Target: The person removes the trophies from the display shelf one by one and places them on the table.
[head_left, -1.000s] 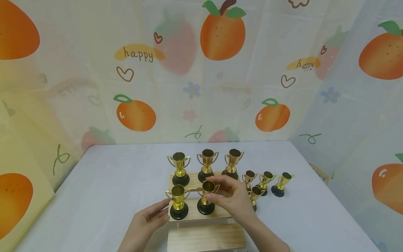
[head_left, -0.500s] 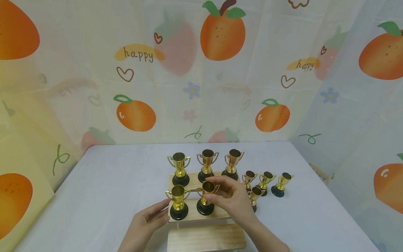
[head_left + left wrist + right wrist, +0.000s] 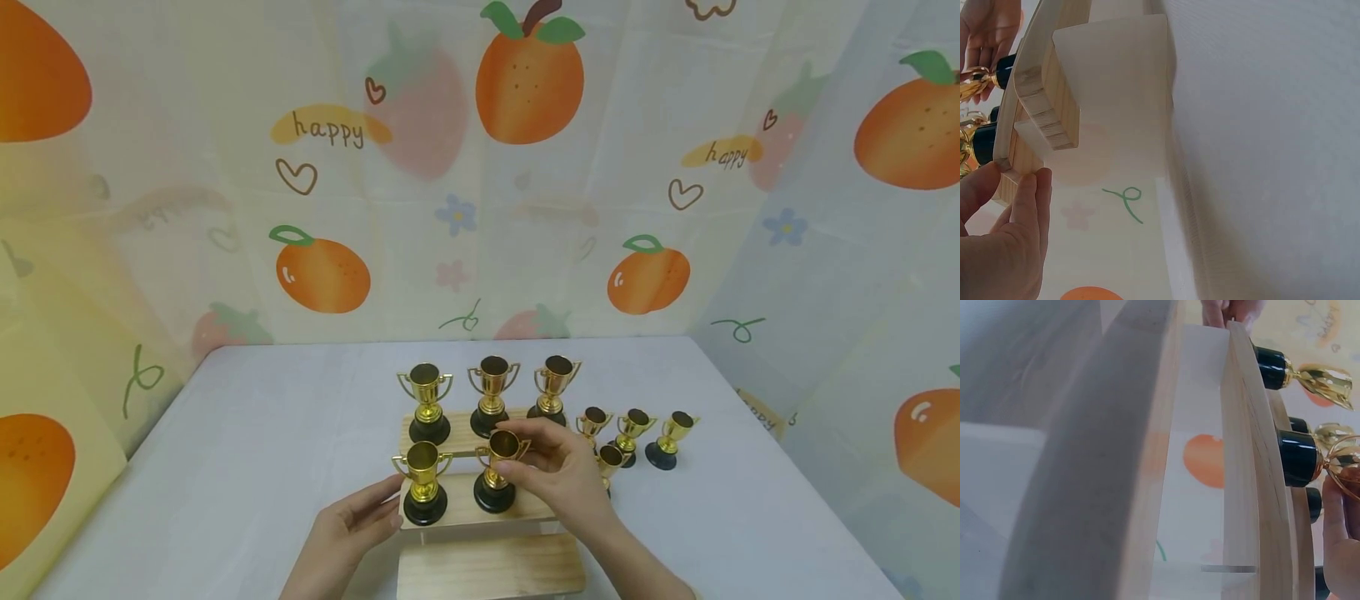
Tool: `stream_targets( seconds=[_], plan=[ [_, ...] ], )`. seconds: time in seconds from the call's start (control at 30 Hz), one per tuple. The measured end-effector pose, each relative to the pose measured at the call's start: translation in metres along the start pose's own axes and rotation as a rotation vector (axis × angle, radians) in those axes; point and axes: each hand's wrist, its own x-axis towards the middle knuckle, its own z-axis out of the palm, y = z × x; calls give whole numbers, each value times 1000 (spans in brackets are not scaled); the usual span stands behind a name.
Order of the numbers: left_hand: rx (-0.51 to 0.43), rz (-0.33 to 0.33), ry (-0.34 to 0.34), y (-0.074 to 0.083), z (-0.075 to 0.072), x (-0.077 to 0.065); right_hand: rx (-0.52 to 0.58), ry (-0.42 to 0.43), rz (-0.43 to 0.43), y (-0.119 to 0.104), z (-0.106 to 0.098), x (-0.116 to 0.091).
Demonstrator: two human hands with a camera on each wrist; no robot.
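Observation:
My right hand (image 3: 566,483) pinches a small gold trophy cup (image 3: 494,493) with a black base, upright on the middle step (image 3: 459,504) of a wooden stepped stand. Thumb and fingers meet at the cup's bowl and handle; in the right wrist view the base (image 3: 1299,458) sits against the board. My left hand (image 3: 345,525) grips the left end of that step, and the left wrist view has the thumb on one face and fingers (image 3: 1025,203) on the other. Another trophy (image 3: 424,493) stands left on this step. Three more, including one trophy (image 3: 427,408), line the back step (image 3: 459,435).
Right of the stand, several smaller gold trophies, such as one trophy (image 3: 663,450), stand on the white table (image 3: 300,417). The stand's front step (image 3: 491,567) is bare wood. A fruit-print cloth (image 3: 525,208) hangs behind and at both sides.
The right hand has shifted slightly to the right, and the pinched trophy has moved with it along the middle step. My left hand keeps its hold on the step's end.

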Motion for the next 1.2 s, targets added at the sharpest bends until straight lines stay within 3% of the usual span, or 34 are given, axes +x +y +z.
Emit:
stream_targets(
  seconds=[0.63, 0.97, 1.2],
  plan=[
    [-2, 5, -19, 0, -2, -1, 21, 19, -128, -1, -17, -6],
    [6, 0, -11, 0, -1, -1, -13, 53, -86, -2, -30, -11],
    [4, 7, -17, 0, -1, -1, -20, 54, -123, -6, -40, -15]
  ],
)
